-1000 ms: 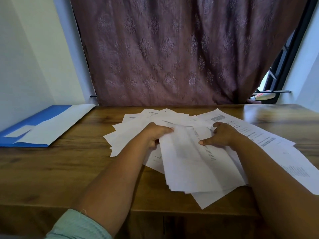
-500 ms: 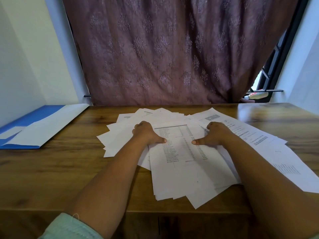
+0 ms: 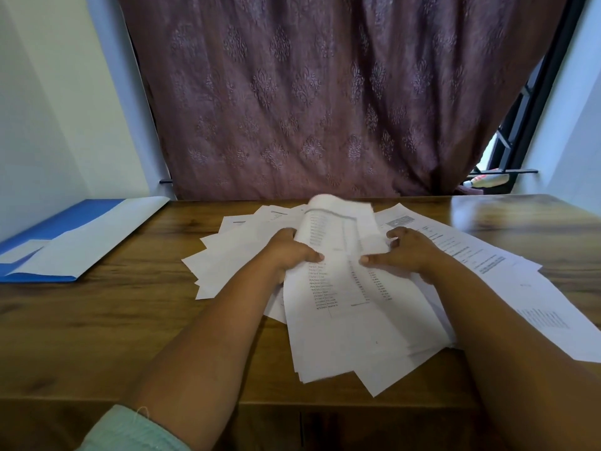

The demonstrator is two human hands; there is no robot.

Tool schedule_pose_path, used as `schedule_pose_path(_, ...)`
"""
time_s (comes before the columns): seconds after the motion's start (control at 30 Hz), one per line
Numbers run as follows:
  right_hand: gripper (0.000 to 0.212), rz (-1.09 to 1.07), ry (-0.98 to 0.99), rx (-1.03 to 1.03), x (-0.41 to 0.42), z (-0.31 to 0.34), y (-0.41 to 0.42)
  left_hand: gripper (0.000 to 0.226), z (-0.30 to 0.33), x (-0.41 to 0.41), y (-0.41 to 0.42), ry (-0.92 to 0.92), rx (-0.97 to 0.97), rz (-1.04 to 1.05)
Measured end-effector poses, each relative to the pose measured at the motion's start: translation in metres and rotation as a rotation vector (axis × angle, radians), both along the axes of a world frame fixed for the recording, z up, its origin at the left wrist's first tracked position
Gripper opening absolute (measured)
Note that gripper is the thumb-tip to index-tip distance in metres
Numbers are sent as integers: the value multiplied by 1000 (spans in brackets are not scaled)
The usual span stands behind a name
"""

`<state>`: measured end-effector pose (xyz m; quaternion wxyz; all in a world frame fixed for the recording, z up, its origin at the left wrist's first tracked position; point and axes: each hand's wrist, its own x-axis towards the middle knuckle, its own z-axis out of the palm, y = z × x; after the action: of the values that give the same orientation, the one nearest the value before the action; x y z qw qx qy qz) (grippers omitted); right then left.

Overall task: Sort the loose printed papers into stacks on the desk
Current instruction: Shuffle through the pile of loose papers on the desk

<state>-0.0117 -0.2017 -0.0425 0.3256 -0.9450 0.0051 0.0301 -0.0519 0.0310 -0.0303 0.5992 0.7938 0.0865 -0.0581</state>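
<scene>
Papers (image 3: 354,323) lay fanned loose on the desk (image 3: 107,320). Left hand (image 3: 289,253) gripped the top sheet's left edge; right hand (image 3: 406,252) pinched its right edge, seemingly. Thin, limp, slippery sheets; edges best held.

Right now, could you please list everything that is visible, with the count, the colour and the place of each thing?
loose white printed papers: many, count unclear, white with dark print, fanned over the desk's middle and right
curled printed top sheet: one, white, far end bent up, blurred, between both hands
blue flat folder: one, blue, far left of desk
long white envelope: one, white, lying on the folder
brown wooden desk: one, brown, across the foreground
dark mauve patterned curtain: one, behind the desk
black window frame: one, far right, partly hidden
left hand: grips the sheet's left edge
right hand: fingers curled at the sheet's right edge
pale green sleeve: one, bottom left
</scene>
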Motion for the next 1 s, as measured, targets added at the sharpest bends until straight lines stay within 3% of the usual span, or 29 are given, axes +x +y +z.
schedule_pose_path(0.1, 101, -31, -192, 182, -4, 3, 1, 50, 11, -2, 4, -199, -398, -33)
schedule_pose_path(0.2, 67, 78, -68, 585, -2, 7, -8, 42, 16, 0, 12, -382, -688, 20)
schedule_pose_path(0.27, 40, 105, -26, 780, 3, 6, -12, 23, 15, 4, 15, -390, -741, 112)
schedule_pose_path(0.3, 33, 35, -43, 864, 3, 8, -12, 23, 14, 4, 15, -358, -656, 179)
schedule_pose_path(0.33, 29, -61, -54, 942, 5, 8, -13, 34, 12, 5, 16, -309, -454, 243)
schedule_pose_path(0.37, 26, -171, -41, 1001, 6, 9, -16, 44, 9, 6, 19, -270, -129, 256)
schedule_pose_path(0.43, 25, -336, 34, 1097, 9, 10, -25, 59, 0, 7, 22, -200, 626, 121)
schedule_pose_path(0.47, 28, -366, 65, 1122, 11, 8, -29, 70, -3, 3, 19, -156, 857, 14)
schedule_pose_path(0.5, 29, -380, 93, 1139, 13, 6, -32, 82, -6, 2, 16, -113, 960, -72)
schedule_pose_path(0.67, 20, -412, 137, 1181, 13, 6, -29, 116, -14, 4, -5, 51, 1106, -175)
schedule_pose_path(0.77, 27, -357, 114, 1049, 13, 10, -32, 126, -10, 6, 4, 78, 1161, -114)
schedule_pose_path(0.87, 25, -282, 150, 882, 10, 13, -37, 126, -6, 4, 16, 80, 1036, -42)
schedule_pose_path(1.0, 26, -243, 171, 728, 9, 12, -33, 110, -12, 9, 30, 54, 970, -28)
